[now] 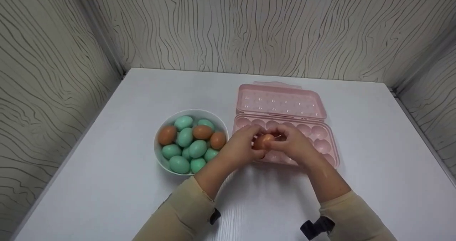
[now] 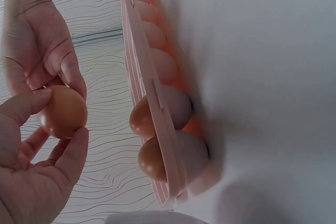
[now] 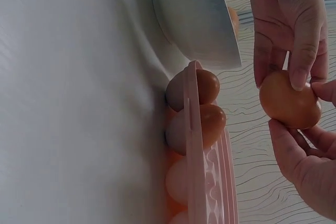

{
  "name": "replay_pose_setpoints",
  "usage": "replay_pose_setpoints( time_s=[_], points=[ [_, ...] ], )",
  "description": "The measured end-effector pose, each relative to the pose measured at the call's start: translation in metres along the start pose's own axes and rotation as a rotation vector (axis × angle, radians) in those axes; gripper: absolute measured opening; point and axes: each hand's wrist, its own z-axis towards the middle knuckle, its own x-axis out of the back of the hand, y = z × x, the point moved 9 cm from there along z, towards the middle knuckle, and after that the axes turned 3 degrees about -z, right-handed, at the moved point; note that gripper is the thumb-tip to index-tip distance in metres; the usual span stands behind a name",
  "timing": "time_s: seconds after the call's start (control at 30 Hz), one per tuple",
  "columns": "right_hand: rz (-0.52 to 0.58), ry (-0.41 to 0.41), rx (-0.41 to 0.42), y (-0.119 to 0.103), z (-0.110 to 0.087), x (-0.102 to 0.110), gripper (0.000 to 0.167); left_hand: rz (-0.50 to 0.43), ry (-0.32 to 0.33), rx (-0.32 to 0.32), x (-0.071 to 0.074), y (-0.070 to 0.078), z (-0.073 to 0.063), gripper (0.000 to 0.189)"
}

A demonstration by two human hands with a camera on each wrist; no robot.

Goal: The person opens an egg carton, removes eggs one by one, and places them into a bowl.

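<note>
Both hands hold one brown egg (image 1: 263, 142) above the left part of the pink egg carton (image 1: 333, 146). My left hand (image 1: 244, 144) grips its left side with thumb and fingers; my right hand (image 1: 292, 141) pinches it from the right. In the left wrist view the egg (image 2: 64, 112) is clear of the carton (image 2: 152, 85), between the left hand (image 2: 39, 177) and the right hand (image 2: 42, 45). Two brown eggs, a nearer one (image 3: 212, 124) and a farther one (image 3: 208, 86), sit in neighbouring wells at the carton's left end. The left hand and forearm hide them in the head view.
Left of the carton stands a white bowl (image 1: 158, 159) heaped with several green eggs (image 1: 197, 149) and a few brown eggs (image 1: 167, 135). The carton's lid (image 1: 281, 100) lies folded back. Wood-patterned panels (image 1: 228, 27) enclose the white table (image 1: 103, 184) at the back and sides.
</note>
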Motion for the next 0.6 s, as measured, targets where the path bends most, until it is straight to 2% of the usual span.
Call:
replay_pose_setpoints(
  time_s=[0.2,0.37,0.6],
  points=[
    [0.047,-0.055,0.033,-0.006,0.000,-0.005,0.036,-0.032,0.005,0.003,0.004,0.001,-0.003,0.039],
    [0.084,-0.079,0.042,-0.007,-0.001,-0.007,0.034,0.014,-0.004,-0.016,0.008,0.004,-0.006,0.036],
    [0.107,-0.066,-0.007,-0.007,-0.003,0.001,0.034,0.061,-0.048,0.075,0.018,-0.001,-0.013,0.036]
  ],
)
